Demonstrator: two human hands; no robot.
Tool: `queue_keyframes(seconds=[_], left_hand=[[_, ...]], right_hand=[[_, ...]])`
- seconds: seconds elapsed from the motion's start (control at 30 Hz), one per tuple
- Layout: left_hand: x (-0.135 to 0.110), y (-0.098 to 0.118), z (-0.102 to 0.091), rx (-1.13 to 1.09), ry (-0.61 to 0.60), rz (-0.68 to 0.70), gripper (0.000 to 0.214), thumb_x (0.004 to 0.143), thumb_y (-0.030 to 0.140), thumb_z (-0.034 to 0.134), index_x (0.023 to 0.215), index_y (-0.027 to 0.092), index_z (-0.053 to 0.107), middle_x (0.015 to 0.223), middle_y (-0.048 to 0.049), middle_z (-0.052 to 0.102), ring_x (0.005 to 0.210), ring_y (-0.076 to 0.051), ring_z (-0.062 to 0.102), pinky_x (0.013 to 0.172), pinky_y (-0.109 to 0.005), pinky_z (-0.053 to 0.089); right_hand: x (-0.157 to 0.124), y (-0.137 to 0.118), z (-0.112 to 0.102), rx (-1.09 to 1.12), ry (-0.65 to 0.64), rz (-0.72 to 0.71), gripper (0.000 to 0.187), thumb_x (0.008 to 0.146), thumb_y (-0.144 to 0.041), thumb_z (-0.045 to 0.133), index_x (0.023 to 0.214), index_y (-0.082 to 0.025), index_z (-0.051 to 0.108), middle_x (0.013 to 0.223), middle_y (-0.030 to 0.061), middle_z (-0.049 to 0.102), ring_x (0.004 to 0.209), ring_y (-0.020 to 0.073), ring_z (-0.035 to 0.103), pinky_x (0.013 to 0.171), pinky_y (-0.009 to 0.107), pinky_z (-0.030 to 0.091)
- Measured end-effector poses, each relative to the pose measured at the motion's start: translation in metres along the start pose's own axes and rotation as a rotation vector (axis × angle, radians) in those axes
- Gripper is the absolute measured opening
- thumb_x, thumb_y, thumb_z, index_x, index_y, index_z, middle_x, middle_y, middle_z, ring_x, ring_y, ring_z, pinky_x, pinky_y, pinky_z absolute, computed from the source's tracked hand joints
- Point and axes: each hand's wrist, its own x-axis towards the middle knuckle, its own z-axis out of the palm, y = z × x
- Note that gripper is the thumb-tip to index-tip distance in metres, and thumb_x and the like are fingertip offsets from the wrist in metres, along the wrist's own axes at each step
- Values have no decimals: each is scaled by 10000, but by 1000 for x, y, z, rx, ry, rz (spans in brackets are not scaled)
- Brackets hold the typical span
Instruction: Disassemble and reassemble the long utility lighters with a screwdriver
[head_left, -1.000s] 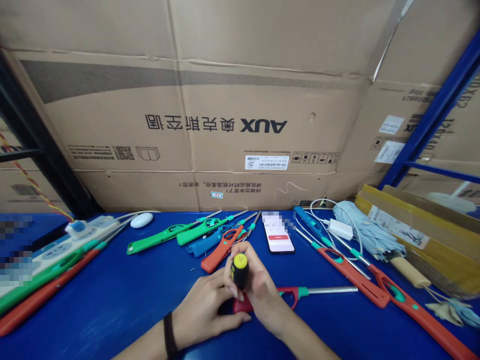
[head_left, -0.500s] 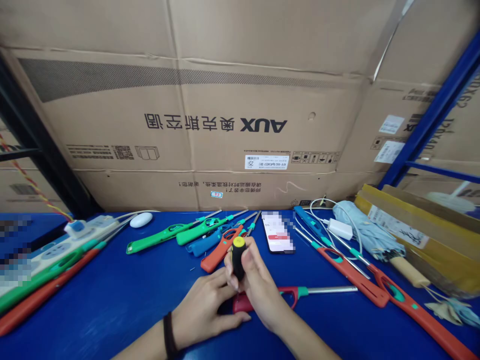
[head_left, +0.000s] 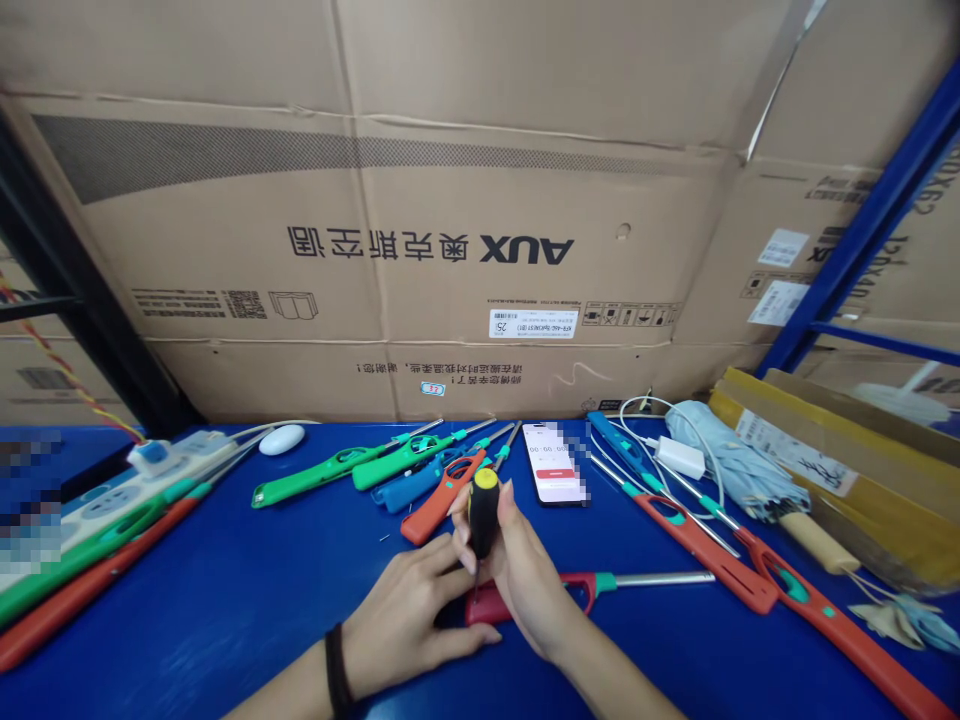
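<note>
The right hand [head_left: 521, 570] was closed around a screwdriver [head_left: 484, 515], which had a black handle with a yellow end. The tool was held nearly upright, with its thin shaft pointing down at a red lighter [head_left: 487, 605]. That lighter lay flat on the blue surface [head_left: 225, 630] beneath both hands, its metal tube [head_left: 660, 578] extending to the right. The left hand [head_left: 405, 610] was curled around the lighter's red body and steadied it, and a black band [head_left: 337, 668] was worn on that wrist.

Just beyond the hands, an orange lighter [head_left: 442, 503] lay beside a blue lighter [head_left: 409, 488] and two green lighters [head_left: 397, 465]. A phone [head_left: 550, 465] was placed to the right of these, its screen lit. Two long red lighters [head_left: 832, 632] were laid further right, near a white charger [head_left: 682, 458] and a folded pale blue umbrella [head_left: 739, 472]. A power strip [head_left: 150, 465] was seen at the left, and a large cardboard box [head_left: 450, 200] stood behind the surface.
</note>
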Motion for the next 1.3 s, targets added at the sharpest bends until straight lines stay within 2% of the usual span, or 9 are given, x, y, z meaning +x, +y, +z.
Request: queue_keyframes(seconds=[0.13,0.3,0.5,0.8,1.07,1.3], left_hand=[[0,-4,-3,-27,31,11,396,692,523,699,937,216,658,922,-43,643,826,-199,626,687,-257,513],[-1,-6,-7,-141,60,-29,262,702,362,731,897,212,639,951,-25,645,844,-170,629,742,-247,509],[-2,-5,-10,-255,25,-84,143,730,301,694,814,204,631,943,-19,639,845,-153,619,777,-243,497],[-2,-6,-9,-253,24,-103,167,706,295,716,812,205,625,959,-14,642,838,-155,623,763,-245,497],[0,-3,-12,-265,8,-99,158,711,286,715,817,210,627,994,-14,623,909,-158,614,820,-247,481],[-1,-5,-10,-286,-22,-119,146,743,325,687,816,206,644,935,-22,622,861,-156,599,830,-262,472]], right_hand=[[0,-3,1,104,-37,54,537,842,-688,343,850,-178,512,681,-29,410,548,87,320,561,231,288],[0,1,-1,69,-52,-36,421,798,-623,525,834,-220,412,678,-59,388,527,70,302,502,202,240],[1,-2,-1,-14,-40,-4,444,819,-663,436,816,-219,429,571,-72,368,469,78,292,426,197,242],[0,-2,-1,-5,-41,-19,435,820,-652,451,841,-217,442,596,-65,372,488,81,307,457,199,284],[3,2,-4,56,67,-25,437,818,-634,479,831,-198,500,708,-34,433,542,74,343,543,208,343],[5,-4,-2,89,73,-65,432,796,-628,523,822,-197,507,671,-50,417,538,62,343,547,193,321]])
